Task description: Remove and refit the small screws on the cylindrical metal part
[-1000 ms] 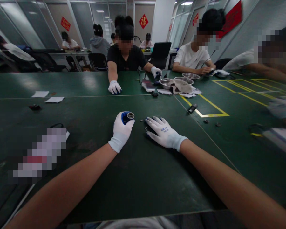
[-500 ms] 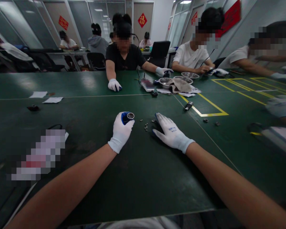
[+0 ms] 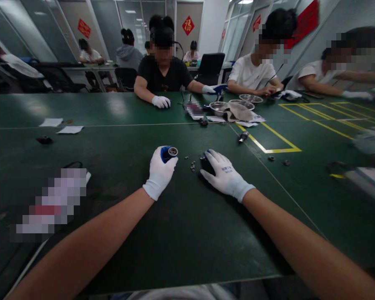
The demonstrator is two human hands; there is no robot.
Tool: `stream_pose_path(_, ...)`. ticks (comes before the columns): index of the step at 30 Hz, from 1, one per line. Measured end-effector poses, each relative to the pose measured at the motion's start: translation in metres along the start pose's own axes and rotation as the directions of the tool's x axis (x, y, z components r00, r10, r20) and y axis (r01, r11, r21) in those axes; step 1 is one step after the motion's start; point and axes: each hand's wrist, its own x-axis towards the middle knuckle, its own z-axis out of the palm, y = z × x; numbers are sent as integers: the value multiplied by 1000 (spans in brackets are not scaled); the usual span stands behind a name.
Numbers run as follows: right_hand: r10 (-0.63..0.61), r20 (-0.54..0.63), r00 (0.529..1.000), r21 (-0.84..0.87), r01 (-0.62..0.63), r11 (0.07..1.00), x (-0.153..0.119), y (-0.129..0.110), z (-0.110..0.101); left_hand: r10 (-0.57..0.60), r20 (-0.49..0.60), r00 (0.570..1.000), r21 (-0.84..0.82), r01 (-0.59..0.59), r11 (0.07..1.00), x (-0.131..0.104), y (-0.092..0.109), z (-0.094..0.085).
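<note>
My left hand [image 3: 161, 168], in a white glove with blue palm coating, is closed around a small round metal-rimmed cup-like part [image 3: 173, 152] whose open end faces up; small pieces seem to lie inside. My right hand [image 3: 222, 171], gloved the same way, rests low over the table with its fingers stretched and the thumb apart. Between the hands several tiny metal nuts [image 3: 193, 166] lie scattered on the green tabletop [image 3: 187, 225]. A few sit right by the right fingertips, and whether the fingers touch them I cannot tell.
A dark metal part [image 3: 243, 137] lies beyond my right hand, and two small ring-like pieces [image 3: 271, 158] sit farther right. Steel bowls [image 3: 218, 109] and a grey cloth [image 3: 238, 111] stand across the table near a co-worker [image 3: 164, 71]. A blurred pale pack [image 3: 54, 200] lies at left.
My hands have stayed nearly in place. Across the table, the co-worker's hand on the left side has drawn back, and the dark metal part beyond my right hand has turned slightly.
</note>
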Motion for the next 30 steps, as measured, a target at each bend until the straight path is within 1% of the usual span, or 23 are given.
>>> stream_pose_path(3, 23, -6, 1000, -1, -23, 1000, -1, -2, -3, -4, -3, 1000, 5, 4, 1000, 0, 0, 1)
stream_pose_path(7, 6, -30, 1000, -14, -6, 1000, -1, -3, -2, 7, -3, 1000, -1, -7, 1000, 0, -1, 1)
stream_pose_path(16, -11, -27, 1000, -143, 7, 990, -3, -8, -6, 11, 4, 1000, -5, -11, 1000, 0, -1, 1)
stream_pose_path(20, -4, -43, 999, -114, -1, 993, -3, -5, -5, 16, 3, 1000, -8, -16, 1000, 1, -3, 2)
stream_pose_path(25, 16, -24, 1000, -107, -19, 994, -3, -5, -6, 18, 6, 1000, 2, -18, 1000, 1, -3, 3)
stream_pose_path(30, -44, -35, 998, -86, 41, 995, -4, -8, -6, 33, 6, 999, 5, -33, 999, 1, -2, 2)
